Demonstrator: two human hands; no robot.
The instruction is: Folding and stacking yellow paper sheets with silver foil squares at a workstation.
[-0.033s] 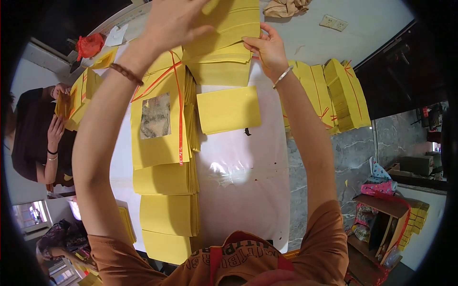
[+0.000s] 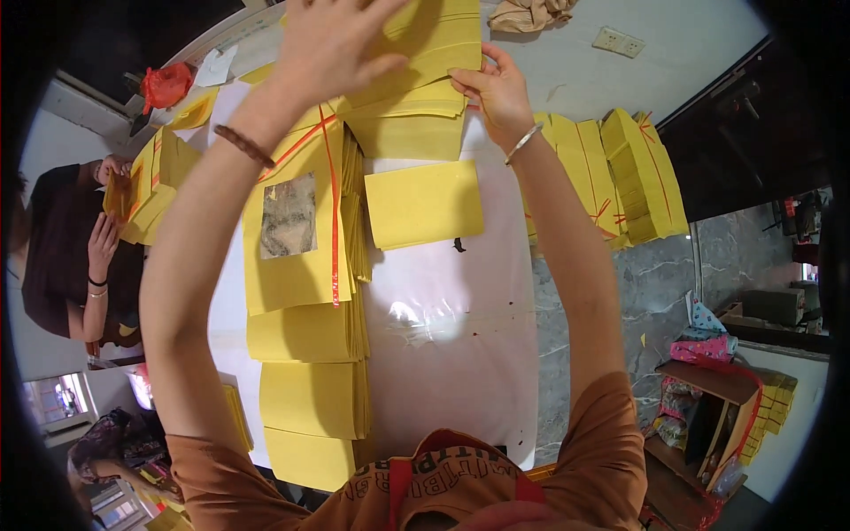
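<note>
At the far end of the table stands a tall stack of yellow paper (image 2: 409, 137), its upper layers fanned and slightly uneven. My right hand (image 2: 496, 93) pinches the right edge of the upper sheets between thumb and fingers. Over the left part of that stack, my left hand (image 2: 341, 53) is open with its fingers spread; whether the palm touches the paper I cannot tell. Nearer me lies a low, flat yellow paper pile (image 2: 423, 205). To its left is a yellow bundle (image 2: 288, 283) with red plastic ribbon (image 2: 335, 221) and a dark picture patch on top.
More yellow piles (image 2: 310, 398) overlap toward me on the white-covered table (image 2: 452, 372). Tied yellow bundles (image 2: 642, 177) stand at the right by the wall. Another person (image 2: 66, 248) handles yellow paper at the left; a further person (image 2: 115, 451) is at lower left. A wooden cabinet (image 2: 695, 372) stands lower right.
My left hand and forearm have shifted slightly to the right over the stack. The right hand keeps its pinch in the same place.
</note>
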